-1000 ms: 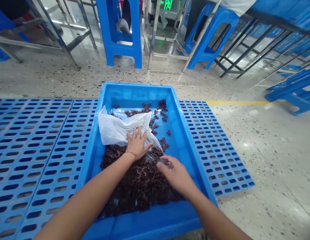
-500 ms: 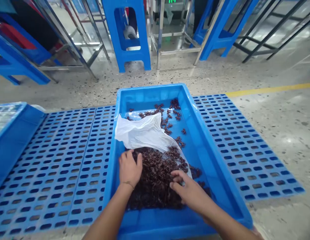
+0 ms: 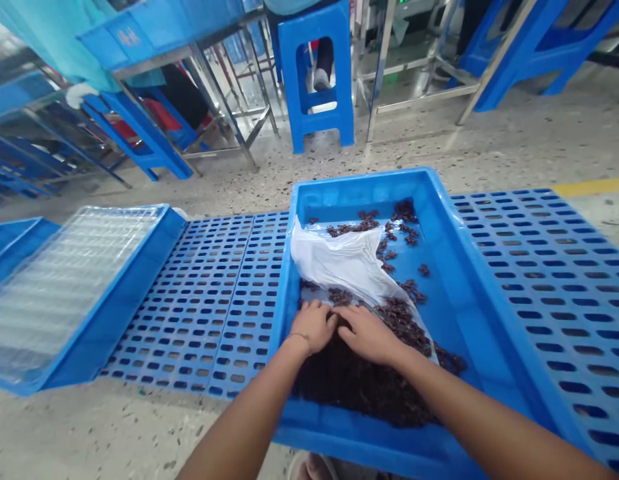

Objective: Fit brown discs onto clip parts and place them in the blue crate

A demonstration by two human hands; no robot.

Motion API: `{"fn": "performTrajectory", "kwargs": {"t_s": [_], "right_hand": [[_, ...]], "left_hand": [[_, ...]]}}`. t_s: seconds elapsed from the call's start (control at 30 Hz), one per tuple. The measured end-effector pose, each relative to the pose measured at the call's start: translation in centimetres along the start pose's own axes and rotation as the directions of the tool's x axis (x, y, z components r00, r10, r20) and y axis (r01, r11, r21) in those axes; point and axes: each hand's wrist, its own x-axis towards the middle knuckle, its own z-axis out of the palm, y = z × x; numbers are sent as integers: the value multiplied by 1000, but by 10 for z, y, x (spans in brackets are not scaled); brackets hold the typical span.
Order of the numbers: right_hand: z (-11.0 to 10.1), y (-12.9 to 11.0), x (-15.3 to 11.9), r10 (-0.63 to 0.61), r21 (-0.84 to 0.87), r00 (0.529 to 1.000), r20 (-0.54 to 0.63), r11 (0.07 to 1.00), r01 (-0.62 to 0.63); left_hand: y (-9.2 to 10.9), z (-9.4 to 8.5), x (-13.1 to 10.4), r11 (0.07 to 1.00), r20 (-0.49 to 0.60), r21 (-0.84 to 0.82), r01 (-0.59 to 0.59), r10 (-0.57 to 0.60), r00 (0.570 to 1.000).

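Dark brown, small knobbly pieces (image 3: 359, 393) lie heaped at the near end of a blue plastic tray (image 3: 489, 293). My left hand (image 3: 314, 327) rests on the heap's left side, fingers bent down over it and thumb apart. Right beside it, my right hand (image 3: 366, 333) reaches in from the right, its fingers stretched toward the left thumb. Both hands look open, though some fingertips are hidden against the pieces. Beyond them a thin white bag or sheet (image 3: 339, 260) lies crumpled, partly under the heap. Scattered clumps sit on the tray floor at the far end.
Blue slotted floor panels (image 3: 209, 293) lie under and beside the tray. To the left is another blue tray (image 3: 124, 313) with a clear ribbed cover (image 3: 74, 280). Ahead stand a blue stool (image 3: 316, 127) and metal-legged tables (image 3: 239, 133), where people sit.
The view has swung left, bringing more of the left tray into sight. My right hand has moved left across the heap to join my left hand.
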Motion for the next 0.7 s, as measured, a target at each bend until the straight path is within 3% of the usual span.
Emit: {"fn": "performTrajectory", "kwargs": {"t_s": [0.13,0.33,0.47,0.57,0.7], "right_hand": [[-15,12,-9,24,5,1000,10,1000,-24],[-10,23,-19,64,11,993,96,998,-65],[-13,42,-39,173,23,983,59,984,-175],[-11,52,-53,264,29,961,85,963,-267],[-4,53,-59,335,95,938,87,935,-343]], "left_hand": [[-4,-6,-11,999,56,-42,-4,6,998],[-3,1,-26,997,212,-73,17,-1,977],[-3,1,-39,990,209,-92,108,-87,974],[-4,6,-38,982,287,-88,168,-137,948],[-2,7,-36,976,423,-132,175,-105,900]]}}
